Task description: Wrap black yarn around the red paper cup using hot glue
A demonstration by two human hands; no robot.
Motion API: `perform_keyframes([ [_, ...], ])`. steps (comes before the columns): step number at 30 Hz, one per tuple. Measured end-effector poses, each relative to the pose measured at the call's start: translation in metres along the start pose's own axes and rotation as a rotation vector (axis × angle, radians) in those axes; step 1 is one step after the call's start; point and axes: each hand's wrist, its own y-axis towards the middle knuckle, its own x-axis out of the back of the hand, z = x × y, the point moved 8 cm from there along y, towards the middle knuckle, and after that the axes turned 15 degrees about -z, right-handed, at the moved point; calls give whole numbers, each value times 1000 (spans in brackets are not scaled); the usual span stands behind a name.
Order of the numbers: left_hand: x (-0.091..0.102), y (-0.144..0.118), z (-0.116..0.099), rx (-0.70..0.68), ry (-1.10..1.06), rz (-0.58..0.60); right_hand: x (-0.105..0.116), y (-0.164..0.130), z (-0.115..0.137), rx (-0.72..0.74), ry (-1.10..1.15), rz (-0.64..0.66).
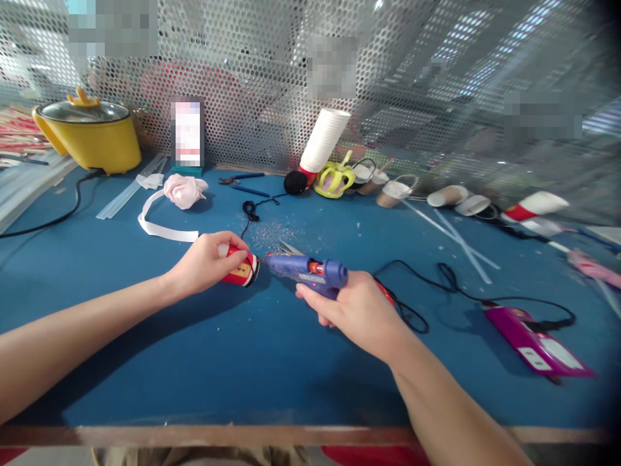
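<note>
My left hand (212,264) is closed around a red and white paper cup (239,275), which lies on its side with its rim toward the right. Black yarn (250,210) runs from a ball at the back to this cup. In my right hand (361,309) is a blue hot glue gun (308,268), gripped by its handle, with a small red light on its body. The gun's nozzle points left and sits at the cup's dark rim; whether it touches I cannot tell. Partly hidden behind the gun, scissors (291,248) lie on the table.
A yellow electric pot (94,139) stands at back left beside a phone (187,134). White ribbon (167,232), pliers (245,183), a leaning cup stack (324,139) and small cup crafts (394,192) line the back. A purple power strip (536,343) with a black cord lies right.
</note>
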Motion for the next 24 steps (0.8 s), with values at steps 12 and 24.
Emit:
perform_keyframes([
  [12,-1,-2,1,30,-22,15,-2,1,0,-24,24,11],
  [24,-1,-2,2,41,-30,11,0,-3,2,-3,21,16],
])
